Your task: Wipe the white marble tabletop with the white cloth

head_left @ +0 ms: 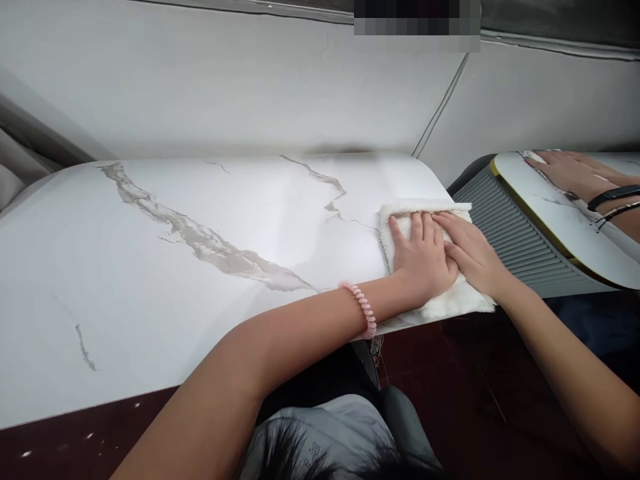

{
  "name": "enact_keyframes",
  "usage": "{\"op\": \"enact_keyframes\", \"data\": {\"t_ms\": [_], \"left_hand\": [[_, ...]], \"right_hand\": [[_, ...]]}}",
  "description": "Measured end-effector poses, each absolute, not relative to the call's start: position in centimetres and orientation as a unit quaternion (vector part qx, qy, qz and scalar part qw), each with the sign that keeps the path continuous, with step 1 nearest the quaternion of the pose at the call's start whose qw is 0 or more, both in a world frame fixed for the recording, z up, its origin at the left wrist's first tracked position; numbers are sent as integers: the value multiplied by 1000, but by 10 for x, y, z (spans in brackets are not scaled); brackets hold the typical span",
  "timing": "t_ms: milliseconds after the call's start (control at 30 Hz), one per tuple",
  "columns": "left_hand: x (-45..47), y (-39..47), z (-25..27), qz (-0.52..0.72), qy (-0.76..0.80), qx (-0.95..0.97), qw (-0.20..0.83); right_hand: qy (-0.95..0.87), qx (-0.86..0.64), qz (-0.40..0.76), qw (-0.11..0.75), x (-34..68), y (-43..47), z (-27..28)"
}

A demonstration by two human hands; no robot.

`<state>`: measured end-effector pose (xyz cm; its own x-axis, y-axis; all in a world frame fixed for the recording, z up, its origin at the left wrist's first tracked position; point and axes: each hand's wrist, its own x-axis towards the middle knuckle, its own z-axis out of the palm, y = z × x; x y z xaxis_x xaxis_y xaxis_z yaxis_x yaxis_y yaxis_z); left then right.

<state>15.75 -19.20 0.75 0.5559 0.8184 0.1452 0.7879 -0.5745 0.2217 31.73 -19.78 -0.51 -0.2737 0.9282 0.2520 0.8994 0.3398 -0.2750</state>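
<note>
A white fluffy cloth lies flat over the right end of a white marble-patterned table, a little past its edge. My left hand rests on the cloth with its fingers spread, palm down. Beside it, touching it, my right hand also presses flat on the cloth, fingers stretched out toward the left. A pink coiled band circles my left wrist. Neither hand grips the cloth; both lie on top of it.
To the right stands a second table with a gold rim and grey ribbed side. Another person's hands rest on it, a dark wristband on one wrist. A white wall runs behind, with a thin cable. Grey fabric hangs at left.
</note>
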Motion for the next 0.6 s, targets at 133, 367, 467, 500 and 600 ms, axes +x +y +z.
{"op": "enact_keyframes", "data": {"t_ms": [133,367,467,500,600], "left_hand": [[164,-172,6,127,469,872,60],[176,-90,3,141,483,860,79],[180,-52,1,153,492,853,82],[182,-41,0,155,498,849,81],[186,-15,-1,164,517,837,73]], "right_hand": [[-801,-562,43,201,320,-173,-5],[-778,-577,43,244,326,-86,-10],[-779,-570,54,256,329,-41,-11],[-782,-563,59,263,330,-27,-11],[-790,-541,72,279,333,5,-11]]}}
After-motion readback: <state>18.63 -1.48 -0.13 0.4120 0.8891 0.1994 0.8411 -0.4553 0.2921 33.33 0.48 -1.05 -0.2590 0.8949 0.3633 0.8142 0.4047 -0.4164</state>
